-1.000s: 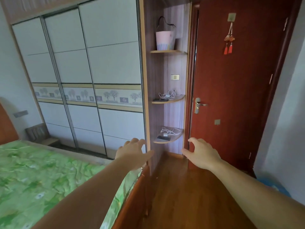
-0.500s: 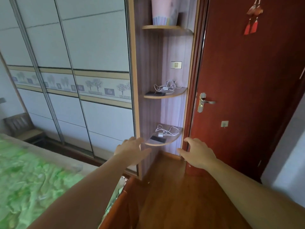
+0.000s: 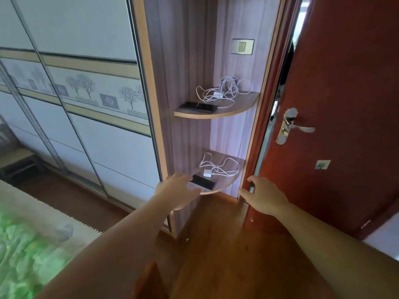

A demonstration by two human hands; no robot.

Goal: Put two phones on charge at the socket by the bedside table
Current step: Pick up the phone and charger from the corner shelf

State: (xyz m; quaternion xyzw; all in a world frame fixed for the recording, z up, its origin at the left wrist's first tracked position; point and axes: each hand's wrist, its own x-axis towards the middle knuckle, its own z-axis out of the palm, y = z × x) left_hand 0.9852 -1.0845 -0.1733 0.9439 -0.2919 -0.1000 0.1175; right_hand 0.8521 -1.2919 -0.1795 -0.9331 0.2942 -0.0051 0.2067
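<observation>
A dark phone (image 3: 198,107) lies on the middle corner shelf (image 3: 228,112) beside a white charger with a tangled cable (image 3: 220,93). A second dark phone (image 3: 204,181) lies on the lower shelf (image 3: 228,184) next to another white charger and cable (image 3: 212,169). My left hand (image 3: 176,189) is open, fingers spread, right at the left end of the lower phone. My right hand (image 3: 263,194) is open and empty, to the right of the lower shelf by the door frame. No socket or bedside table shows.
A red wooden door (image 3: 345,104) with a metal handle (image 3: 291,126) stands slightly ajar on the right. Sliding wardrobe doors (image 3: 86,93) fill the left. A bed with a green cover (image 3: 26,255) is at lower left. A wall switch (image 3: 242,46) sits above the shelves.
I have come closer to the corner shelves, which now look larger. Both hands have reached forward; my left hand has come up to the lower phone.
</observation>
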